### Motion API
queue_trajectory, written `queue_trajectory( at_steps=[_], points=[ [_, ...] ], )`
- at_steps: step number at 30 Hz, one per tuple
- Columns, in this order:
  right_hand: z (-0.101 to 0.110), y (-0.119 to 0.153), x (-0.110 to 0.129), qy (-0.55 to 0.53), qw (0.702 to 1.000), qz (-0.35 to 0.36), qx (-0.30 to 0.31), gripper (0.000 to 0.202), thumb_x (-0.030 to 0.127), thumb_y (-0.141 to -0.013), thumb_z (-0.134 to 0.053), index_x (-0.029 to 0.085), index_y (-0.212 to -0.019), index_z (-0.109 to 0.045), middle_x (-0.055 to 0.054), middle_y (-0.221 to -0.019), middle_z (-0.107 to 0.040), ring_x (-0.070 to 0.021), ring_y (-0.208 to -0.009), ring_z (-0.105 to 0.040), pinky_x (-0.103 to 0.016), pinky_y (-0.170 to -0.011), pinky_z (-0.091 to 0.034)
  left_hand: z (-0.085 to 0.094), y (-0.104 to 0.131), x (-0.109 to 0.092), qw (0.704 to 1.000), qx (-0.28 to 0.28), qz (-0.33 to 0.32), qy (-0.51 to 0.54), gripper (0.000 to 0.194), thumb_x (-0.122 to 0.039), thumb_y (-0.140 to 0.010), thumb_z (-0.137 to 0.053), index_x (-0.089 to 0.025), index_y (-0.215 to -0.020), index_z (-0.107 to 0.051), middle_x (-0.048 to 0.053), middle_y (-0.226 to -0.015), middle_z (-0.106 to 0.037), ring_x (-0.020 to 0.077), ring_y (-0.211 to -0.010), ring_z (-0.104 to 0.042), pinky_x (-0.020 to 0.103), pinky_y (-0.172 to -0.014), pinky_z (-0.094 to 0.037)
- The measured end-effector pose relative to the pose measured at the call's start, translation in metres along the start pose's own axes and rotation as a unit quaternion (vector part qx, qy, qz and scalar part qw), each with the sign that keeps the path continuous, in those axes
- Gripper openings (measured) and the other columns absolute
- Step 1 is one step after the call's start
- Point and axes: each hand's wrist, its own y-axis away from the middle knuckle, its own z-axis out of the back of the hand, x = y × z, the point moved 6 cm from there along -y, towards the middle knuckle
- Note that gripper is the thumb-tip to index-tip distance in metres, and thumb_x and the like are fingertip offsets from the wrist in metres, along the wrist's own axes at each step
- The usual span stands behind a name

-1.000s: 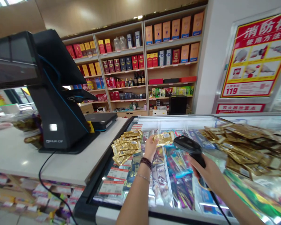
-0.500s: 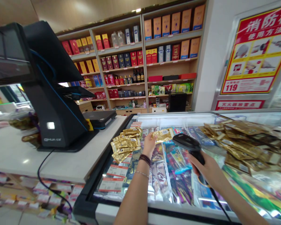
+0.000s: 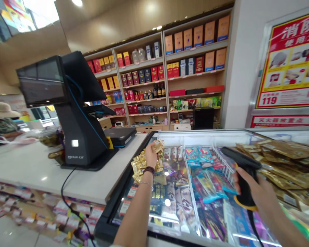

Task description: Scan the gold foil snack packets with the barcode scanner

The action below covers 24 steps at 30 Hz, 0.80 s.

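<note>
My left hand [image 3: 151, 154], with a beaded bracelet at the wrist, is closed on a gold foil packet [image 3: 159, 146] over the left end of the freezer's glass top. Just below and beside it lies a loose pile of gold packets [image 3: 138, 165], partly covered by the hand and forearm. My right hand [image 3: 249, 187] grips a black barcode scanner [image 3: 243, 161] by its handle, its head pointing left and its cord hanging down. A larger heap of gold packets [image 3: 290, 161] lies on the glass to the right of the scanner.
A black point-of-sale terminal [image 3: 79, 130] stands on the white counter [image 3: 98, 178] at left, its cable hanging over the front. Wrapped ice creams [image 3: 208, 185] show through the glass. Shelves of boxed bottles [image 3: 157, 73] line the back wall. A person in a hat [image 3: 2, 120] is at far left.
My left hand has carried its gold packet leftward, away from the scanner, to the smaller pile. The scanner has moved right in my right hand. The camera view has shifted left and up.
</note>
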Motion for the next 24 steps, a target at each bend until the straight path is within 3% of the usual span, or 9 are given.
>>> queue_trajectory(
  at_steps=[3, 5, 10, 13, 15, 18, 21, 24],
  points=[
    [0.014, 0.004, 0.014, -0.072, 0.994, 0.022, -0.081, 0.072, 0.075, -0.048, -0.100, 0.027, -0.091, -0.068, 0.004, -0.065, -0.061, -0.0142, -0.046, -0.050, -0.028, -0.036, -0.043, 0.019, -0.014, 0.003, 0.994, 0.007, 0.020, -0.111, 0.037, -0.004, -0.093, -0.055, -0.017, -0.122, -0.074, 0.021, -0.134, -0.076, 0.0349, -0.131, -0.072, 0.048, -0.121, -0.050],
    [0.025, 0.008, 0.021, -0.089, 0.986, 0.060, -0.130, 0.069, 0.074, -0.050, -0.101, 0.028, -0.090, -0.068, 0.004, -0.066, -0.061, -0.0152, -0.047, -0.051, -0.029, -0.036, -0.044, 0.022, -0.017, 0.003, 0.988, 0.019, 0.021, -0.149, 0.037, -0.005, -0.091, -0.058, -0.013, -0.123, -0.074, 0.024, -0.130, -0.077, 0.0392, -0.132, -0.071, 0.053, -0.121, -0.048],
    [0.056, 0.018, 0.028, -0.091, 0.973, 0.119, -0.177, 0.069, 0.073, -0.056, -0.101, 0.025, -0.092, -0.067, 0.004, -0.068, -0.062, -0.0136, -0.048, -0.052, -0.027, -0.038, -0.046, 0.018, -0.015, -0.001, 0.953, 0.001, -0.022, -0.301, 0.041, -0.017, -0.097, -0.061, -0.009, -0.136, -0.070, 0.031, -0.148, -0.067, 0.0446, -0.148, -0.057, 0.057, -0.123, -0.042],
    [0.085, 0.023, 0.030, -0.107, 0.965, 0.132, -0.198, 0.072, 0.070, -0.056, -0.101, 0.023, -0.099, -0.069, 0.005, -0.068, -0.061, -0.0138, -0.050, -0.055, -0.026, -0.040, -0.046, 0.008, -0.014, -0.008, 0.930, -0.005, -0.061, -0.362, 0.043, -0.024, -0.103, -0.056, -0.012, -0.143, -0.067, 0.028, -0.158, -0.062, 0.0431, -0.152, -0.053, 0.056, -0.125, -0.040],
    [0.112, 0.025, 0.033, -0.117, 0.958, 0.140, -0.220, 0.070, 0.066, -0.054, -0.103, 0.024, -0.099, -0.069, 0.005, -0.067, -0.060, -0.0174, -0.055, -0.059, -0.028, -0.041, -0.046, -0.010, -0.012, -0.020, 0.932, 0.026, -0.112, -0.345, 0.042, -0.025, -0.105, -0.054, -0.013, -0.143, -0.067, 0.026, -0.159, -0.063, 0.0402, -0.155, -0.051, 0.053, -0.129, -0.037],
    [0.155, 0.027, 0.037, -0.120, 0.948, 0.140, -0.259, 0.063, 0.058, -0.054, -0.103, 0.026, -0.096, -0.068, 0.004, -0.067, -0.058, -0.0222, -0.062, -0.063, -0.032, -0.043, -0.048, -0.050, 0.003, -0.052, 0.936, 0.089, -0.185, -0.285, 0.039, -0.024, -0.104, -0.054, -0.017, -0.138, -0.071, 0.022, -0.151, -0.070, 0.0359, -0.150, -0.057, 0.047, -0.129, -0.037],
    [0.187, 0.029, 0.034, -0.138, 0.939, 0.116, -0.292, 0.060, 0.050, -0.052, -0.101, 0.025, -0.095, -0.068, 0.004, -0.067, -0.059, -0.0186, -0.057, -0.058, -0.032, -0.045, -0.048, -0.105, 0.033, -0.095, 0.951, 0.162, -0.214, -0.156, 0.034, -0.022, -0.100, -0.059, -0.019, -0.131, -0.074, 0.020, -0.139, -0.076, 0.0356, -0.142, -0.065, 0.045, -0.126, -0.040],
    [0.202, 0.028, 0.028, -0.149, 0.934, 0.097, -0.310, 0.060, 0.052, -0.052, -0.097, 0.024, -0.096, -0.067, 0.006, -0.066, -0.058, -0.0131, -0.051, -0.052, -0.029, -0.044, -0.046, -0.167, 0.074, -0.141, 0.947, 0.245, -0.208, 0.001, 0.031, -0.021, -0.096, -0.068, -0.016, -0.124, -0.077, 0.023, -0.135, -0.077, 0.0383, -0.139, -0.066, 0.046, -0.126, -0.041]
  ],
)
